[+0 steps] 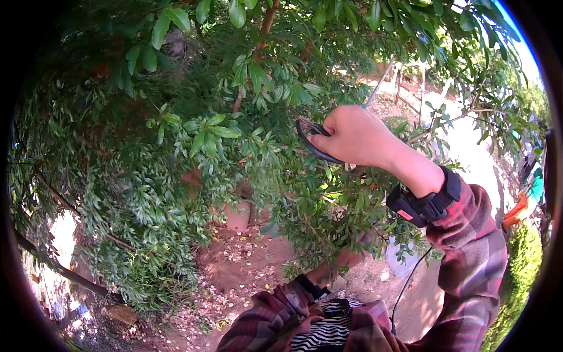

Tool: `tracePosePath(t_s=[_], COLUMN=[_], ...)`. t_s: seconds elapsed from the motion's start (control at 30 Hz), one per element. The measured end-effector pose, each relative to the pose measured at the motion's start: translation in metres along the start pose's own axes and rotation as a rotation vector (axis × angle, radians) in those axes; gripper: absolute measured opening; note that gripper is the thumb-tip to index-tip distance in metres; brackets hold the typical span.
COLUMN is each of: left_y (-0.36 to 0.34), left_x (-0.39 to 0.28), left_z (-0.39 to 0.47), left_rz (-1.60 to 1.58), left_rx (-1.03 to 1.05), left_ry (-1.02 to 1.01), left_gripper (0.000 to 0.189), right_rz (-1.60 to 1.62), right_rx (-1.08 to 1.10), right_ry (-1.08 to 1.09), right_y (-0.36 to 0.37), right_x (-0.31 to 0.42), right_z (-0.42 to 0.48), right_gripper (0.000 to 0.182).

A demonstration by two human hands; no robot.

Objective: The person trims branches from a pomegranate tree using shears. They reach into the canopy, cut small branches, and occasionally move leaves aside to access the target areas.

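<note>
My right hand [358, 134] is raised in front of the foliage, its fingers closed around a black-handled hand tool [314, 143]. The curved black handle sticks out past the thumb; the rest of the tool is hard to make out. Lower down, my left hand [352, 257] reaches in among the leafy twigs [338, 211]. Leaves hide most of its fingers, so what it touches does not show. A dense green shrub [206, 141] with glossy, narrow leaves fills the view before me.
A clay-coloured pot [237, 215] stands under the branches on reddish soil [246, 264] strewn with dry leaves. A dark cable [409, 281] hangs beside my right sleeve. A thick bare branch [74, 275] crosses at lower left. Orange and teal fabric [525, 200] shows at far right.
</note>
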State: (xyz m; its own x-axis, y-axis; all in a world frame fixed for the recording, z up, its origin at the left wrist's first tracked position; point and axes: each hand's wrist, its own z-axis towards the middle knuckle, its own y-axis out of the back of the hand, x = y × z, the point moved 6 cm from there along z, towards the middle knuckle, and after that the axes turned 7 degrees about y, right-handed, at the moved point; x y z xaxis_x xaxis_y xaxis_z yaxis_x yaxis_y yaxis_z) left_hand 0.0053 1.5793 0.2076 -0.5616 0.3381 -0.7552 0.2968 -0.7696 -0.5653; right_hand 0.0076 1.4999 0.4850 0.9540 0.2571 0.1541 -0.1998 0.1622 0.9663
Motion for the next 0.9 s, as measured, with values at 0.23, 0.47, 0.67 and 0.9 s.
tracePosePath(t_s=[0.23,0.47,0.67,0.9], left_y=[0.015,0.015,0.019,0.021], left_x=[0.038,0.051,0.046,0.049], left_z=[-0.001,0.001,-0.003,0.001], left_rz=[-0.51,-0.58,-0.57,-0.573], left_rx=[0.046,0.064,0.06,0.107], left_ry=[0.042,0.032,0.013,-0.011], left_gripper=[0.045,0.045,0.044,0.044], right_rz=[0.088,0.344,0.278,0.195], right_rx=[-0.08,-0.194,-0.092,-0.119], right_ry=[-0.036,-0.072,0.016,-0.041], right_y=[0.03,0.053,0.033,0.033], right_x=[-0.006,-0.023,-0.012,-0.017], right_z=[0.012,0.01,0.018,0.021], right_gripper=[0.045,0.037,0.042,0.044])
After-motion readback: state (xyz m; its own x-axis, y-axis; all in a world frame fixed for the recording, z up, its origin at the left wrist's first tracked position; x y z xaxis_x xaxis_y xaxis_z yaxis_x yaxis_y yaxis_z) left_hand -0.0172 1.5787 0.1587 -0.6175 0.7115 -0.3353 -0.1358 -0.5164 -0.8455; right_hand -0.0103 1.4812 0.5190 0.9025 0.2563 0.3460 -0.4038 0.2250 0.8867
